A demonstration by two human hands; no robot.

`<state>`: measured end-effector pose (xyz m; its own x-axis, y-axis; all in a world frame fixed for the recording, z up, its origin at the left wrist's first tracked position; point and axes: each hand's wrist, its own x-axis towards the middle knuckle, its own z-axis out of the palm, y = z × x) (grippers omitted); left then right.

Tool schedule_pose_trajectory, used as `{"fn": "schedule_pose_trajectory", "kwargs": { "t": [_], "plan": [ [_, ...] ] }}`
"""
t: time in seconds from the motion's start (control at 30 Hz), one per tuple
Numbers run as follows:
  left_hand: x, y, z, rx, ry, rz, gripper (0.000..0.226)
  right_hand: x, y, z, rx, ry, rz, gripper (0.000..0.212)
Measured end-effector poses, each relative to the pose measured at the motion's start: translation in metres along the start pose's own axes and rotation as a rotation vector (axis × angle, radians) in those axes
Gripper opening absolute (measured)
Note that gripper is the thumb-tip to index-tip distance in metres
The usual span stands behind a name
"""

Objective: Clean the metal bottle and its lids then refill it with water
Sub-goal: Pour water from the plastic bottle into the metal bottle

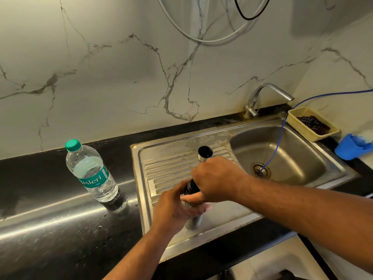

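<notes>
Metal bottle (194, 220) upright on drainboard (167, 158), near front edge. Left hand (175, 207) grips body; right hand (216, 178) clamps black top, likely unscrewing inner lid. Outer cap (205, 153) already off, standing mid-drainboard. No water running from tap (262, 93). Washing and refill both left. Plastic water bottle (91, 172) capped on counter.

Beyond your fingers (173, 196) rises a veined marble wall (121, 77); left of them, a glossy black tabletop (40, 249) reflects light.
</notes>
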<state>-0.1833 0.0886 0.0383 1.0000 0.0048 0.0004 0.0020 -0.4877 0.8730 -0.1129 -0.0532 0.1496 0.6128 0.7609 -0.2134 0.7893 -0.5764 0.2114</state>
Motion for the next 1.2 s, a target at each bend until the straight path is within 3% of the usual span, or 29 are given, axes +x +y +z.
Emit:
{"fn": "schedule_pose_trajectory", "kwargs": {
  "t": [0.13, 0.2, 0.27, 0.37, 0.47, 0.53, 0.63, 0.73, 0.87, 0.93, 1.0, 1.07, 1.13, 1.2],
  "plan": [
    [0.003, -0.002, -0.001, 0.046, -0.012, 0.004, 0.088, 0.001, 0.013, 0.0, 0.176, -0.043, -0.128, 0.062],
    [0.004, -0.002, -0.001, 0.055, -0.018, -0.009, 0.086, 0.002, 0.022, -0.003, 0.225, -0.119, -0.284, 0.073],
    [0.005, -0.003, 0.002, 0.057, -0.025, -0.004, 0.078, -0.001, 0.023, -0.006, 0.175, -0.118, -0.326, 0.068],
    [0.003, -0.004, 0.011, 0.042, 0.023, 0.008, 0.066, -0.004, 0.015, 0.0, 0.096, -0.012, -0.275, 0.052],
    [0.002, -0.003, 0.015, -0.065, 0.053, 0.038, 0.047, -0.001, 0.002, 0.01, 0.061, 0.09, -0.093, 0.062],
    [0.005, -0.004, 0.013, -0.109, 0.039, 0.063, 0.049, 0.004, 0.001, 0.012, 0.044, 0.077, -0.025, 0.065],
    [0.015, -0.008, 0.013, -0.081, -0.039, -0.031, 0.072, 0.007, 0.013, 0.008, 0.135, 0.023, -0.171, 0.065],
    [0.016, 0.004, 0.01, -0.109, -0.121, -0.163, 0.072, 0.008, 0.028, 0.0, 0.159, -0.103, -0.37, 0.077],
    [0.011, 0.006, 0.011, -0.055, -0.092, -0.121, 0.055, 0.005, 0.022, 0.003, 0.142, -0.008, -0.346, 0.059],
    [0.008, 0.009, 0.011, -0.256, -0.121, -0.123, 0.042, 0.004, 0.018, 0.012, 0.101, 0.096, -0.318, 0.051],
    [0.004, 0.012, 0.013, -0.379, -0.129, -0.05, 0.032, 0.004, 0.014, 0.023, 0.037, 0.221, -0.269, 0.057],
    [0.009, 0.009, 0.011, -0.453, -0.155, -0.085, 0.039, 0.007, 0.013, 0.032, 0.032, 0.282, -0.21, 0.059],
    [0.015, 0.002, 0.006, -0.576, -0.173, -0.214, 0.032, 0.014, 0.015, 0.037, 0.036, 0.304, -0.261, 0.06],
    [0.019, 0.001, 0.002, -0.426, -0.209, -0.229, 0.028, 0.022, 0.022, 0.033, 0.036, 0.28, -0.442, 0.056]
  ]
}}
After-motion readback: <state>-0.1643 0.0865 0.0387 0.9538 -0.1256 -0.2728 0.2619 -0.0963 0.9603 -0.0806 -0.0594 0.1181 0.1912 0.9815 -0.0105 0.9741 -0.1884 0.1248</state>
